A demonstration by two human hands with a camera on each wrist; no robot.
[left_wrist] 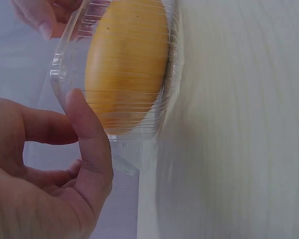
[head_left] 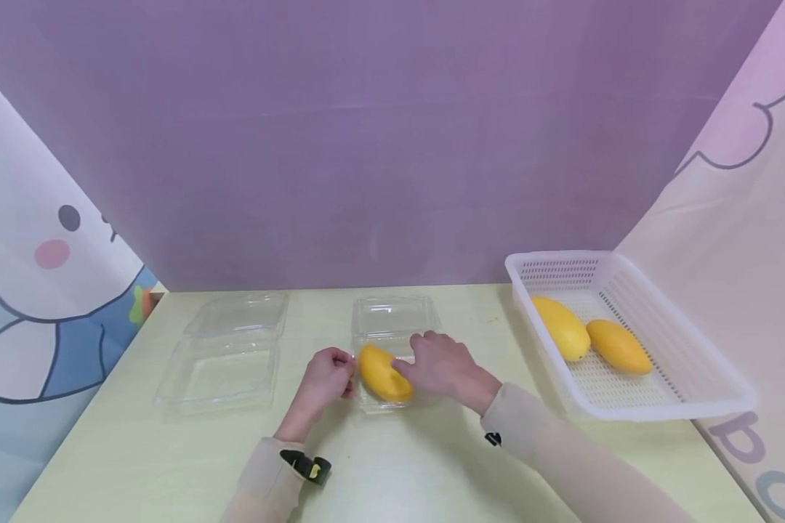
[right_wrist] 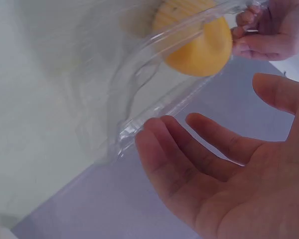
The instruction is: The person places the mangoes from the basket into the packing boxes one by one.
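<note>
A yellow mango (head_left: pixel 382 374) lies in the base of a clear plastic clamshell box (head_left: pixel 394 317), whose lid is folded back. At the box's left side, my left hand (head_left: pixel 327 376) pinches the rim between thumb and finger, as the left wrist view shows at the clear rim (left_wrist: pixel 57 74). My right hand (head_left: pixel 441 367) is at the box's right side, close to the mango. In the right wrist view, the right hand (right_wrist: pixel 209 179) has spread, slightly bent fingers near the box edge and holds nothing.
To the left lies another clear clamshell box (head_left: pixel 225 370), unfolded. A white slotted basket (head_left: pixel 661 319) stands at the right with two mangoes inside, a larger mango (head_left: pixel 562 328) and a smaller mango (head_left: pixel 620 347). A purple backdrop (head_left: pixel 379 145) rises behind the table.
</note>
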